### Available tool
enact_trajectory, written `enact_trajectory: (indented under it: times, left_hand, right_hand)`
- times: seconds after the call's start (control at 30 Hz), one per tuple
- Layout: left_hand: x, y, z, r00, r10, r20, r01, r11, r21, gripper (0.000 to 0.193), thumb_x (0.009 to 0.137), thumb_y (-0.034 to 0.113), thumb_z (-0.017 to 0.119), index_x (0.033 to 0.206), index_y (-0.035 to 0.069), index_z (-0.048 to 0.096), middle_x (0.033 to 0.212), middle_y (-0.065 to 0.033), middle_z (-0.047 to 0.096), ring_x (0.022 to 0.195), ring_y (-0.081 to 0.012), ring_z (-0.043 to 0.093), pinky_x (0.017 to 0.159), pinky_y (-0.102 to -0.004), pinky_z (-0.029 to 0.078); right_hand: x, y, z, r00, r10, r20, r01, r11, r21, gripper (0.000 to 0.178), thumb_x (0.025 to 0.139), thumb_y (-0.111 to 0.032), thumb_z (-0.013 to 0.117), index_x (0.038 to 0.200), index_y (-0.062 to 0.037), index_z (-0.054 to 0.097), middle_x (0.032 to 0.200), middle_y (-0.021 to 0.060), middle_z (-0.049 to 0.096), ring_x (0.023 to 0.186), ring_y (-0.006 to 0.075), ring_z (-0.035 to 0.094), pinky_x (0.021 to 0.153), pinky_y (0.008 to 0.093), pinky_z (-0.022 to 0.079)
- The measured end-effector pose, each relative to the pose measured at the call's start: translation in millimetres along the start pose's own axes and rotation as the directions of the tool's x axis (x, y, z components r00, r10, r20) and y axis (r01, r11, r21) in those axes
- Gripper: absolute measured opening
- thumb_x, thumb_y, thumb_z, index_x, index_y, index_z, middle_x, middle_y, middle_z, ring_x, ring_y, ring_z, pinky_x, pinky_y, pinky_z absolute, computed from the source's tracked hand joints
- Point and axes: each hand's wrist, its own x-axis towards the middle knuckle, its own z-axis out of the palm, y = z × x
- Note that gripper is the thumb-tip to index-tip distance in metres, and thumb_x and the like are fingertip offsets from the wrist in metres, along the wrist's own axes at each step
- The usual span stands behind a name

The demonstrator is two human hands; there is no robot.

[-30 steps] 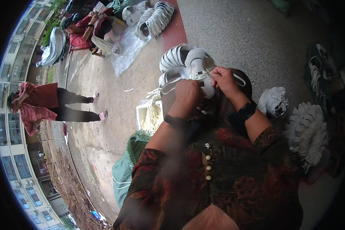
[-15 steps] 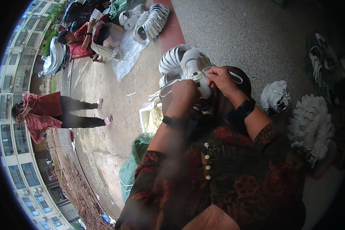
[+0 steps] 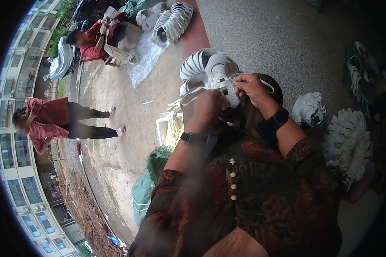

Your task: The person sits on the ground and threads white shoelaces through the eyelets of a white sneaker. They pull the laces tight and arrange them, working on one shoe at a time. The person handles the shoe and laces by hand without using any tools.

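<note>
Head view, and the white shoe point(image 3: 219, 68) sat right between the hands, apparently so both could reach its lacing! The right hand point(image 3: 252, 90) had the pale lace point(image 3: 270, 87) pinched at its fingertips, probably to keep control of it; the left hand point(image 3: 209, 105) was curled and blurred, and whether it gripped anything couldn't be told. Left of that hand stood a tub point(image 3: 160, 128) of cream strands point(image 3: 174, 128), likely for easy reach. Against half a second earlier, the left hand had shifted slightly, leaving a dark patch point(image 3: 224, 91) on the shoe plainer!
</note>
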Motion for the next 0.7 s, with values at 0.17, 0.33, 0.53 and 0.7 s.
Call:
enact_trajectory:
  times: [0.17, 0.33, 0.53, 0.7]
  left_hand:
    - [7.1, 2.3, -1.0, 0.989, -0.103, 0.105, 0.099, 0.994, 0.045, 0.017, 0.078, 0.018, 0.055, 0.071, 0.004, 0.062, 0.071, -0.0129, 0.061, 0.068, -0.0302, 0.061, 0.062, -0.0400, 0.048]
    - [2.4, -9.9, -3.0, 0.980, -0.179, 0.090, 0.199, 0.827, -0.525, 0.009, 0.075, 0.012, 0.062, 0.078, 0.004, 0.066, 0.074, -0.0131, 0.061, 0.070, -0.0265, 0.061, 0.064, -0.0327, 0.048]
    - [-2.3, -11.7, 9.2, 0.979, -0.202, -0.035, 0.119, 0.698, -0.706, 0.010, 0.079, 0.010, 0.064, 0.082, 0.001, 0.065, 0.080, -0.0089, 0.060, 0.076, -0.0195, 0.060, 0.070, -0.0291, 0.046]
    - [5.0, -10.1, 14.7, 0.984, -0.115, -0.137, 0.022, 0.836, -0.548, 0.011, 0.082, 0.010, 0.062, 0.086, 0.001, 0.064, 0.082, -0.0008, 0.057, 0.081, -0.0115, 0.054, 0.073, -0.0276, 0.045]
  right_hand:
    - [0.7, 0.4, 0.3, 1.000, 0.014, 0.010, -0.015, 1.000, 0.008, 0.006, 0.085, -0.008, 0.058, 0.081, -0.0034, 0.061, 0.067, 0.0013, 0.060, 0.058, 0.0062, 0.055, 0.052, 0.0182, 0.042]
    - [-0.8, -0.3, 0.4, 1.000, 0.002, 0.001, -0.002, 1.000, 0.011, 0.006, 0.084, -0.008, 0.059, 0.080, -0.0035, 0.060, 0.066, 0.0008, 0.059, 0.056, 0.0056, 0.052, 0.051, 0.0177, 0.041]
    - [1.9, -6.4, 8.3, 1.000, 0.028, 0.001, -0.028, 0.993, -0.114, 0.006, 0.083, -0.006, 0.058, 0.078, -0.0028, 0.060, 0.063, 0.0009, 0.057, 0.051, 0.0048, 0.048, 0.046, 0.0183, 0.037]
    - [4.4, -12.3, 16.6, 0.999, -0.010, -0.034, -0.004, 0.923, -0.384, 0.011, 0.076, -0.005, 0.055, 0.068, 0.0010, 0.060, 0.057, 0.0034, 0.056, 0.051, 0.0101, 0.050, 0.048, 0.0254, 0.039]
